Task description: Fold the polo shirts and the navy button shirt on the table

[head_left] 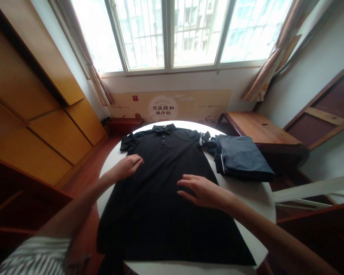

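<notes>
A black short-sleeved polo shirt [160,217] lies spread out front side up, its collar [164,128] at the far side. It covers much of a round white table [246,194], and its hem reaches the near edge. Over the left side of the shirt's chest, my left hand [129,167] has its fingers curled together, with no cloth visibly pulled up in them. My right hand [200,191] is above the middle right of the shirt, thumb and fingers apart and holding nothing. I cannot tell whether either hand touches the fabric.
A stack of folded dark clothes [245,154] sits on the table's right side, against the shirt's striped sleeve [202,138]. Beyond it stands a wooden side table [260,128]. Yellow cabinets [48,133] line the left wall; a barred window [169,34] is ahead.
</notes>
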A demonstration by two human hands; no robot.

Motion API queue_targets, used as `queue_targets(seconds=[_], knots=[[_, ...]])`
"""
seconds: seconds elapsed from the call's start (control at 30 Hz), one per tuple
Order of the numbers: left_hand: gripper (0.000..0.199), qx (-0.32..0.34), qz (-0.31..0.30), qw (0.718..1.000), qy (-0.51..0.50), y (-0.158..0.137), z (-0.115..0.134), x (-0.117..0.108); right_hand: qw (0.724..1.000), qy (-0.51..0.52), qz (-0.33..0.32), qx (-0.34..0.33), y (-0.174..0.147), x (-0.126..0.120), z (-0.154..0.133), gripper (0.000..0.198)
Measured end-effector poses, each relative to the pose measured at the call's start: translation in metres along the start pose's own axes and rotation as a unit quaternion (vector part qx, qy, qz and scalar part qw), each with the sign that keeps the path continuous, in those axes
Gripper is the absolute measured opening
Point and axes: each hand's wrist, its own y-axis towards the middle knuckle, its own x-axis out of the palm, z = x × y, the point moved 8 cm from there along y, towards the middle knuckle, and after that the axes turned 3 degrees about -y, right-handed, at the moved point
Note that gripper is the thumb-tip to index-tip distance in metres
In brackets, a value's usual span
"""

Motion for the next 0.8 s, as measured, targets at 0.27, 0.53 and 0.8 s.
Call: queue_targets(seconds=[0.27,0.53,0.8], knots=[[0.054,-0.157,0.023,0.982,0.105,0.193,-0.096,0.051,0.997,-0.074,-0.028,0.011,0.122,0.088,0.029,0.059],[0.064,-0.235,0.006,0.964,0.129,0.23,-0.166,0.048,0.999,-0.047,-0.004,0.016,0.112,0.093,0.031,0.061],[0.054,-0.246,0.032,0.957,0.149,0.229,-0.173,0.021,0.999,-0.038,0.003,0.014,0.114,0.092,0.031,0.06]])
